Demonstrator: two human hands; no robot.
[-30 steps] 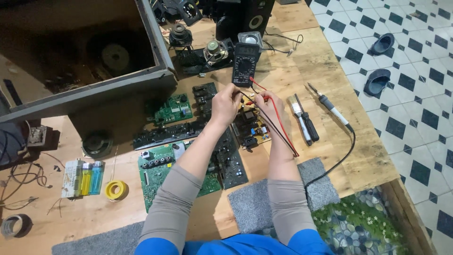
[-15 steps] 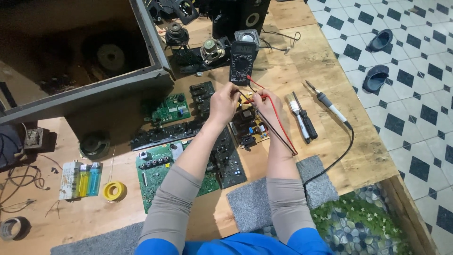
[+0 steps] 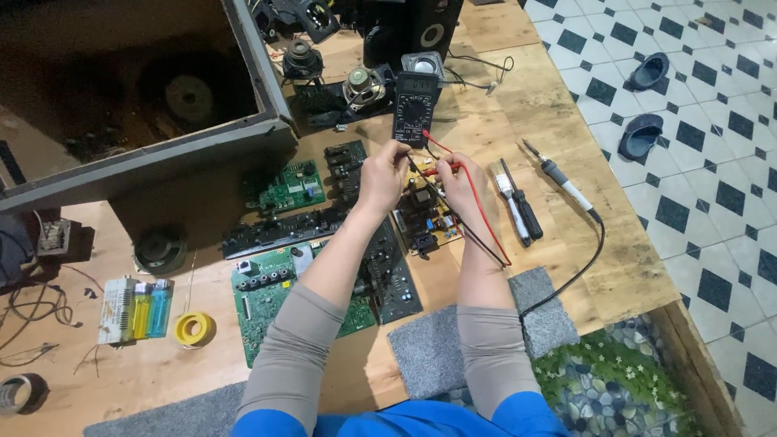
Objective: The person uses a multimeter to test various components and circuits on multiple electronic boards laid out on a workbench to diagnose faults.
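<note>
Hands [image 3: 421, 174] with probes [image 3: 441, 170] over board [image 3: 425, 214]

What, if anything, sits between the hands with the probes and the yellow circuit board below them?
Nothing visible does. The left hand and right hand hold the red probe and black probe directly above the yellow circuit board; only the probes' own leads trail across it, toward the multimeter behind.

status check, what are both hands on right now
Left hand pinching black probe lead; right hand holding red probe. Both over yellow circuit board. Multimeter just beyond; nothing blocking.
</note>
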